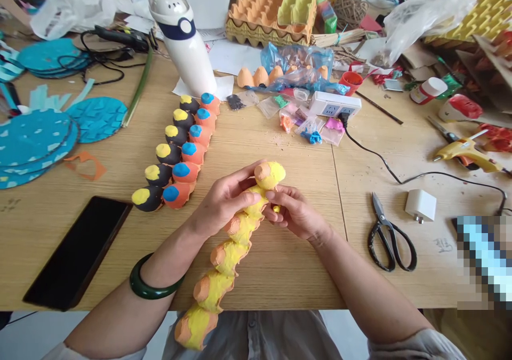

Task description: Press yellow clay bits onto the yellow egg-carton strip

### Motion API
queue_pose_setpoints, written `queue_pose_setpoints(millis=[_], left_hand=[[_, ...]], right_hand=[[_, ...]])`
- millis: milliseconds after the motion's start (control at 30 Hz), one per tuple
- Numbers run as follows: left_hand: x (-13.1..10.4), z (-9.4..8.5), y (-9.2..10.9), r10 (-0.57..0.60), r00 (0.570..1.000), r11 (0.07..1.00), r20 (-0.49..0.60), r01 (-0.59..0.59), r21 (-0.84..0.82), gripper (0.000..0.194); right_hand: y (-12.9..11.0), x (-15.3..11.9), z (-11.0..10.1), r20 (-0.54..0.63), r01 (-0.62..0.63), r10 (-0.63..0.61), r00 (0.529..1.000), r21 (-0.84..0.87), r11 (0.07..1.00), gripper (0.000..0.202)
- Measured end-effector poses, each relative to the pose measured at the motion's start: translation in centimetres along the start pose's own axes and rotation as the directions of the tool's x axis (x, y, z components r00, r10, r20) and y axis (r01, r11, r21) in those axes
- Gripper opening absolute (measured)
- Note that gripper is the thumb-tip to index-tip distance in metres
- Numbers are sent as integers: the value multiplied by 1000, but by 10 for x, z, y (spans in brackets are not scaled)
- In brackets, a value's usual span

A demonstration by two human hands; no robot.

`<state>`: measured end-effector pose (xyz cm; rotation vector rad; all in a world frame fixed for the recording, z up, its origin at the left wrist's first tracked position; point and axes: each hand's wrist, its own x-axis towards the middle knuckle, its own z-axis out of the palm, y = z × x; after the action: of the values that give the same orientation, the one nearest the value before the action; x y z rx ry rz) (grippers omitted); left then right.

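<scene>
A strip of orange egg carton cups, partly coated in yellow clay, slants from the middle of the table down past its front edge. My left hand is closed around its upper part, thumb pressed on a yellow cup. At the strip's right edge my right hand pinches the carton near the top cup. A small yellow lump of clay shows by the right fingers. Left of my hands stand two finished-looking rows, black cups with yellow tops and orange cups with blue tops.
A phone lies at the left, scissors and a white charger at the right. Behind are a white bottle, clay packets, a power strip with its cable, a yellow glue gun and stacked egg trays.
</scene>
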<state>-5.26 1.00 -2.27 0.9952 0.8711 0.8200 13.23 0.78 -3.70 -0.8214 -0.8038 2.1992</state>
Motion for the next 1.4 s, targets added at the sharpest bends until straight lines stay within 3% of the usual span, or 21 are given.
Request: queue_pose_setpoints(millis=[167,467,667,833,1033,1233,1400], left_hand=[[1,-1,0,-4,1000,998,-17,2,-65,57],[0,-3,1,-8,1000,999,5,8,-39,66],[0,-2,1,-19,1000,998,18,19,-56,57],[-1,0,0,24,999,1000,38,-24,-6,67],[0,1,-2,13,999,1000,42,-12,-22,69],[1,-2,-1,-33,999,996,4,34,-80,49],[1,-2,0,-34,999,996,3,34,-85,52]], right_hand=[[-1,0,-1,35,47,-45,998,-50,998,29],[3,2,-6,76,40,-33,997,-99,994,32],[0,0,-5,20,28,-26,999,-101,994,36],[4,1,-3,-53,63,-70,996,-138,988,38],[5,2,-1,-60,71,-79,995,-132,989,34],[0,1,-4,30,67,-65,997,-107,992,30],[1,0,-7,63,81,-72,995,-154,985,28]])
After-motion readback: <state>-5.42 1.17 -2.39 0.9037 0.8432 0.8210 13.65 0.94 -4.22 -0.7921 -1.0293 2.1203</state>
